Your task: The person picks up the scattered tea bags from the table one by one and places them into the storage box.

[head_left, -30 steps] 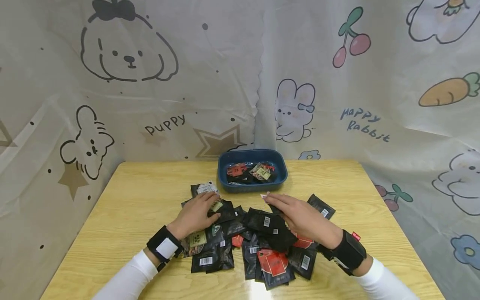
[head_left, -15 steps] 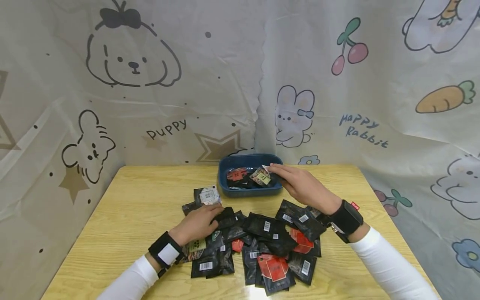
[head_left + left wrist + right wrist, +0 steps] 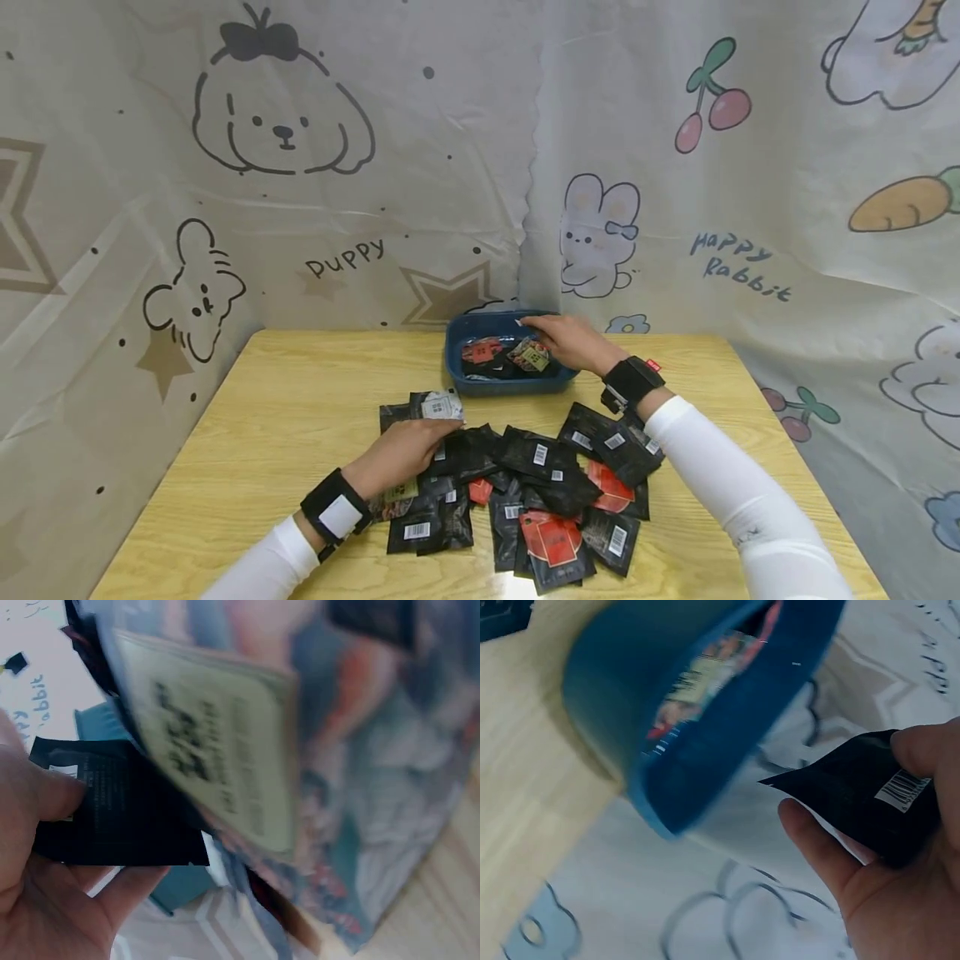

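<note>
My right hand (image 3: 576,343) is over the right side of a blue plastic bin (image 3: 510,387). It pinches a small black sachet (image 3: 855,776) with a barcode, thumb on top, in the right wrist view. Two kinds of sachet lie in the bin, one with a red label (image 3: 482,350) and one with a yellow label (image 3: 531,357). At the left part of the sachet pile, my left hand (image 3: 403,450) grips another black sachet (image 3: 127,802), its thumb across the barcode. A yellow-labelled sachet (image 3: 217,742) fills much of the left wrist view, close to the camera.
Several black sachets (image 3: 536,450) lie overlapped on the wooden table (image 3: 300,392) in front of the bin, some showing red faces (image 3: 553,537). A white-labelled sachet (image 3: 441,405) lies beyond the left hand. A printed curtain (image 3: 450,167) hangs behind the table.
My right hand has moved from the pile up and forward to the bin with a black sachet. My left hand has stayed at the pile's left side and has taken hold of a sachet.
</note>
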`<action>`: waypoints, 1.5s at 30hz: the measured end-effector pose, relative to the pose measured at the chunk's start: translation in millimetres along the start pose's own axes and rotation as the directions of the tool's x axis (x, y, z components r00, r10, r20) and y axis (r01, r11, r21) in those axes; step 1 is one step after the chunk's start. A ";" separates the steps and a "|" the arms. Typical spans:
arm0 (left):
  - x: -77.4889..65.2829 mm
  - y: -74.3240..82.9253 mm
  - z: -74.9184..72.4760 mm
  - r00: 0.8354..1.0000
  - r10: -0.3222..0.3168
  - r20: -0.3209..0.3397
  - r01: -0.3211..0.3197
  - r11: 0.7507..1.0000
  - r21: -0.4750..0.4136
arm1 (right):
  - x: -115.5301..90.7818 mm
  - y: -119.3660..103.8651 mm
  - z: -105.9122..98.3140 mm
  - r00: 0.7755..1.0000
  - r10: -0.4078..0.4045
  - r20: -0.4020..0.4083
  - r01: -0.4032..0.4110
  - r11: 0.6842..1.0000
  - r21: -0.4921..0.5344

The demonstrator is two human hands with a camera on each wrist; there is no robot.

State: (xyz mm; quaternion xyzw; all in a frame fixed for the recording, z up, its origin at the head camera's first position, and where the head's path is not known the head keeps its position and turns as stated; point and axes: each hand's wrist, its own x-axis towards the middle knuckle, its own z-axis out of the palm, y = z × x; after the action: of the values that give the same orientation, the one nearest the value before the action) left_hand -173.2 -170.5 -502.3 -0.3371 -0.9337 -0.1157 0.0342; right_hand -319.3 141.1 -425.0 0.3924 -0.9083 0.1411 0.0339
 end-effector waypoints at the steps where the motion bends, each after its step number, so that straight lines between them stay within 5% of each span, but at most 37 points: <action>1: -0.4 2.5 -2.2 1.000 0.002 -0.005 -0.002 1.000 -0.002 | 2.2 3.1 5.3 1.000 0.019 0.018 -0.019 1.000 0.007; 8: -2.7 15.9 -19.3 0.997 0.055 -0.057 -0.054 0.999 0.005 | 6.0 16.9 31.8 0.991 0.082 0.105 -0.085 0.996 0.028; 15: -0.9 9.9 -37.5 0.991 0.028 -0.129 -0.029 1.000 -0.008 | -12.0 13.5 28.9 0.993 0.082 0.087 -0.088 0.994 0.061; 23: 32.7 10.7 -62.7 0.962 0.084 -0.260 -0.091 0.996 -0.016 | -83.0 -4.1 16.0 0.990 0.025 -0.139 -0.028 0.999 -0.018; 27: 57.5 5.3 -72.2 0.951 0.093 -0.295 -0.099 0.995 -0.003 | -126.6 -13.3 20.9 0.995 0.057 -0.083 -0.057 0.998 0.005; 36: 104.8 -6.6 -63.6 0.982 0.035 -0.185 -0.034 0.999 0.004 | -181.2 -15.8 45.7 0.956 0.220 0.192 -0.233 0.971 0.046; 45: 138.3 -16.1 -42.9 0.992 -0.041 -0.118 0.042 0.999 0.007 | -191.6 -19.8 57.1 0.952 0.243 0.185 -0.252 0.967 0.025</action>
State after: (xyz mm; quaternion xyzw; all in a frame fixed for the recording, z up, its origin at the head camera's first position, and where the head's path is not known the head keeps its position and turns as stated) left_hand -290.6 -106.8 -444.1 -0.3100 -0.9374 -0.1317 0.0885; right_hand -170.0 246.9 -508.1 0.2874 -0.9459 0.1300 -0.0760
